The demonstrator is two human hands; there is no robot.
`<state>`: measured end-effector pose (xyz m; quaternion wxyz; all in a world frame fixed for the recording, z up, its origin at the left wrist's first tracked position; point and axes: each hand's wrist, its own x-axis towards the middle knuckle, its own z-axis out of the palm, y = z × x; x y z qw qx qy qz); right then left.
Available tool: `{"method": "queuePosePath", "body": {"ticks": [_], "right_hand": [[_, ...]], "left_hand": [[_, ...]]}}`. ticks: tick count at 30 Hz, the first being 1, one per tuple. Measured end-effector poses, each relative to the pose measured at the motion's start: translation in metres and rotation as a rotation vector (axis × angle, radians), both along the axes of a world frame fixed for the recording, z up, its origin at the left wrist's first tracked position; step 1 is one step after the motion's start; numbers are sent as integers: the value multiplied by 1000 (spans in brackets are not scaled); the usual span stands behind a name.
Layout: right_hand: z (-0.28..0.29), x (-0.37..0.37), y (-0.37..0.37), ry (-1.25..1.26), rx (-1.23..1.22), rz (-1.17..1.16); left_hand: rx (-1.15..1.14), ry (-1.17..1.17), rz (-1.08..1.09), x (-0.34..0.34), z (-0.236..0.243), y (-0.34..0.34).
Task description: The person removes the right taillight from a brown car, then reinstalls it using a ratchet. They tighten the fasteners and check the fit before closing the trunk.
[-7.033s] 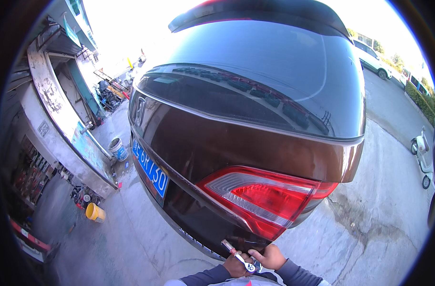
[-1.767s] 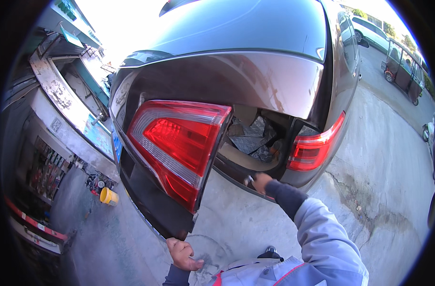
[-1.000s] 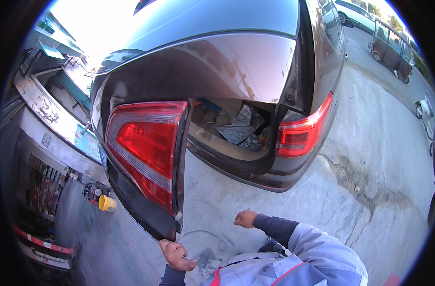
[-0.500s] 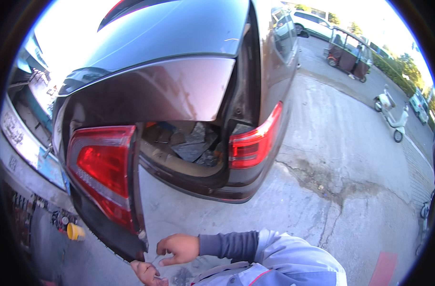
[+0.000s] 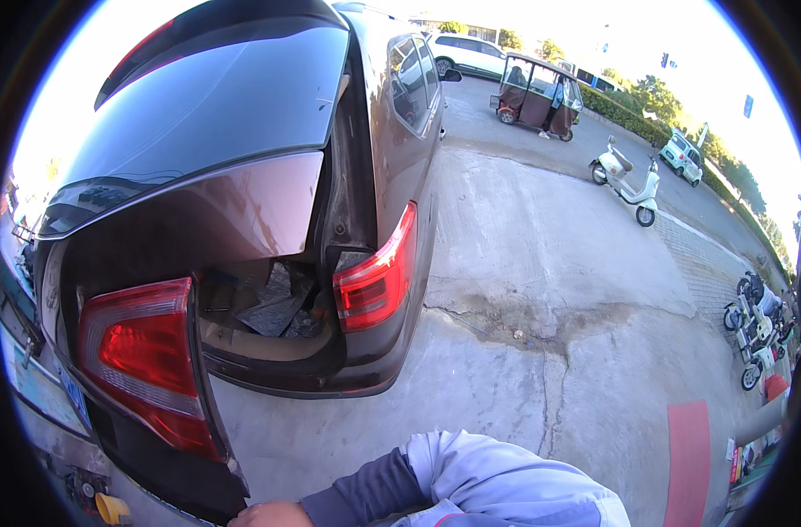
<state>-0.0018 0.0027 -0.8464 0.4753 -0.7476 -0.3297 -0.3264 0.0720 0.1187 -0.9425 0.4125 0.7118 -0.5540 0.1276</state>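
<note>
My right hand [image 5: 273, 515] reaches in at the lower edge from a dark cuff and pale blue sleeve. Only its back shows, close to the lower corner of the raised tailgate [image 5: 207, 215]; its fingers are cut off by the picture's edge. My left hand is out of sight. The tailgate belongs to a dark brown car and carries a red and clear tail light [image 5: 146, 360]. Another red tail light [image 5: 378, 277] sits on the car's rear corner. Between them the trunk [image 5: 220, 338] shows, with grey plastic-like sheeting [image 5: 277, 303] inside.
Cracked concrete ground [image 5: 506, 386] stretches to the right, with a red painted strip [image 5: 686, 457]. A pale scooter [image 5: 627, 184], a covered three-wheeler [image 5: 536, 95] and a white car [image 5: 470, 54] stand farther off. Parked motorbikes [image 5: 756, 325] line the right; a yellow bucket [image 5: 113, 508] sits lower left.
My view has swung right and up, so the car sits farther left. My left hand has dropped out of view. My right hand is now lower, partly cut off by the edge.
</note>
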Motion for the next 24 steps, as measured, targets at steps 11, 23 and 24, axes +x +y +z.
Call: {"method": "queuePosePath", "body": {"ticks": [11, 23, 24], "right_hand": [[-74, 39, -1, 154, -258, -427], [-150, 27, -97, 727, -685, -633], [-147, 33, -111, 950, -722, -668]], "left_hand": [[-125, 247, -48, -9, -37, -11], [186, 583, -173, 2, -80, 64], [193, 720, -117, -6, -81, 81]]}}
